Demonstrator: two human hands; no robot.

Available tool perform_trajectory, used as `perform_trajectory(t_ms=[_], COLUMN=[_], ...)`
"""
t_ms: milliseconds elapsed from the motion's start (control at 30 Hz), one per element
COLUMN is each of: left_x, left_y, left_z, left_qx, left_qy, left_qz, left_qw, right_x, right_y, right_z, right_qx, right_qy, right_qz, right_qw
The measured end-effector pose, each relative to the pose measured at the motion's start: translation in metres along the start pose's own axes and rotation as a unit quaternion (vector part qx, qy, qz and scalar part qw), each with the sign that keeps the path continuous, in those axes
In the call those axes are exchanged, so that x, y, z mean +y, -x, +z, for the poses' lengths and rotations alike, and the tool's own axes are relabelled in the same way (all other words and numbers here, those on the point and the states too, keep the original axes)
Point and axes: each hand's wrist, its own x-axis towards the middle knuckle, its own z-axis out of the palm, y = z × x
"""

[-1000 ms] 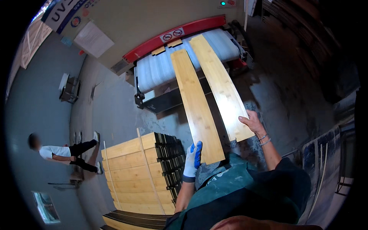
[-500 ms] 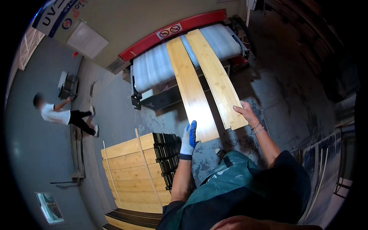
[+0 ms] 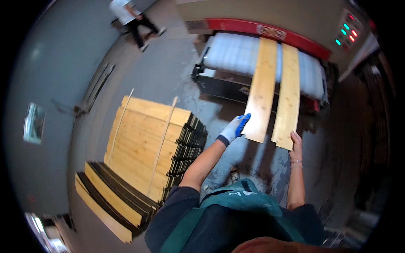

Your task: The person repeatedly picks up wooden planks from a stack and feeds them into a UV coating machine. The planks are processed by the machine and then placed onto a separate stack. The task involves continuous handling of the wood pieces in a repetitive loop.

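Two long pale wooden planks lie side by side, their far ends on the white roller bed (image 3: 230,52) of a machine with a red bar (image 3: 270,30). My left hand (image 3: 235,127), in a white and blue glove, grips the near left corner of the left plank (image 3: 261,84). My bare right hand (image 3: 295,143) reaches up under the near end of the right plank (image 3: 289,92) and holds it there. Both near ends hang free above the floor.
A banded stack of pale planks on dark spacers (image 3: 147,143) stands on the floor to my left, with lower layers (image 3: 109,198) in front of it. A person (image 3: 130,14) walks at the far upper left. Green lights show on a control panel (image 3: 346,30) at the upper right.
Both planks have slid farther onto the roller bed, with my hands following their near ends. The person in the background has walked away toward the far end of the floor.
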Motion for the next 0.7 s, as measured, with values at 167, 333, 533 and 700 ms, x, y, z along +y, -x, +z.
perform_trajectory(t_ms=[167,333,533,700], left_x=[0.048,0.065,0.052,0.060], left_y=[0.008,0.013,0.016,0.071], left_z=[-0.012,-0.007,0.010,-0.024], left_qx=[-0.048,-0.010,0.022,0.042], left_qy=[-0.110,-0.035,0.465,0.493], left_qz=[-0.019,-0.018,-0.240,-0.156], left_qw=[0.993,0.999,0.852,0.855], right_x=[0.007,0.009,-0.008,-0.004], right_y=[-0.010,-0.033,-0.040,-0.036], right_z=[-0.014,-0.050,-0.050,0.008], right_qx=[-0.012,-0.040,-0.026,0.072], right_qy=[-0.166,-0.202,-0.197,-0.242], right_qz=[0.017,-0.010,0.039,0.031], right_qw=[0.986,0.978,0.979,0.967])
